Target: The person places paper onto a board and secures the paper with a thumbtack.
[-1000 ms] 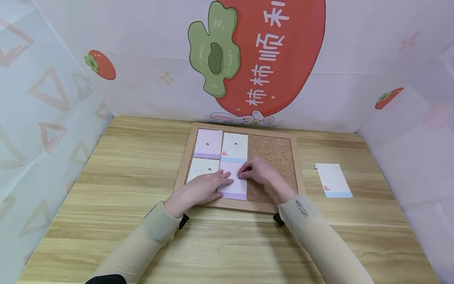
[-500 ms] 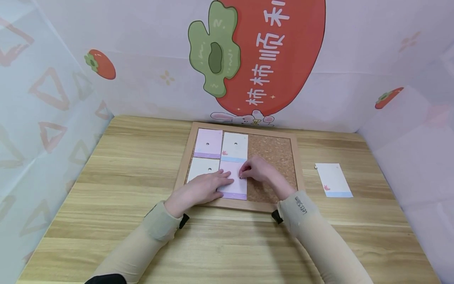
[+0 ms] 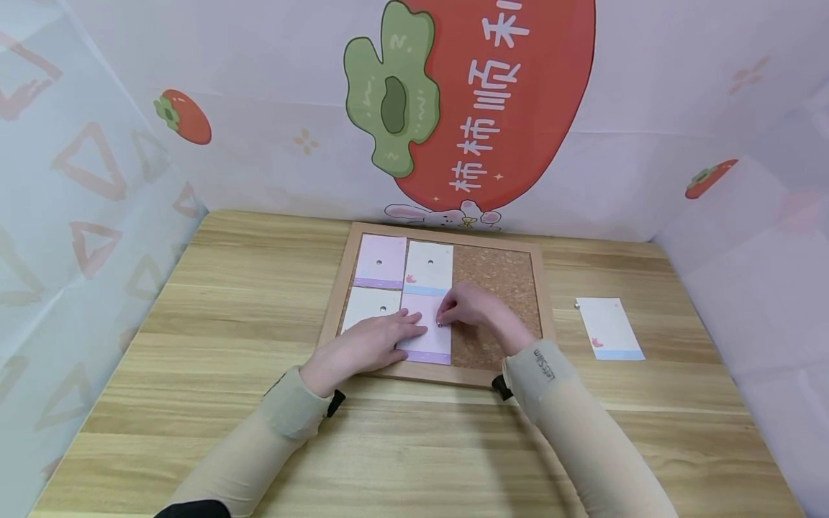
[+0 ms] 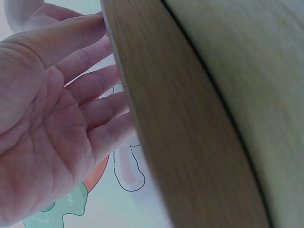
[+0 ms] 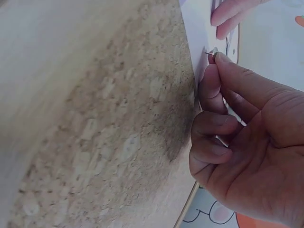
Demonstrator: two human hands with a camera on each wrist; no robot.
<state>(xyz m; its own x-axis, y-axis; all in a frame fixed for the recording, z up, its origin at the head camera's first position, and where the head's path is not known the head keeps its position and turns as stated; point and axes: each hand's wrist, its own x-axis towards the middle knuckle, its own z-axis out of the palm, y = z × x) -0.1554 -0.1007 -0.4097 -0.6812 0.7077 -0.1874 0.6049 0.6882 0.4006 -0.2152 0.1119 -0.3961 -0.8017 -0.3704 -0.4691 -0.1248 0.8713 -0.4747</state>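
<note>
A wood-framed cork board (image 3: 495, 280) lies on the table. My left hand (image 3: 365, 343) rests with fingers spread on a pale purple card (image 3: 432, 342) at the board's lower middle, holding it flat. Over that card's right part, my right hand (image 3: 477, 309) pinches a small thumbtack (image 5: 212, 53) between thumb and index finger. The right wrist view shows its thin needle pointing at the card. Pinned alongside are a purple card (image 3: 382, 252) and a white card (image 3: 429, 277) above, and another white card (image 3: 363, 302) partly under my left hand.
To the board's right, a loose white card (image 3: 610, 327) with a blue bottom strip lies on the wooden table (image 3: 259, 288). A small shiny tack (image 3: 577, 306) sits by its upper left corner. Printed cloth walls (image 3: 272, 165) enclose the table's back and sides.
My right wrist and forearm have shifted slightly left, while the right fingertips stay over the purple card. The left hand and the cards have not moved.
</note>
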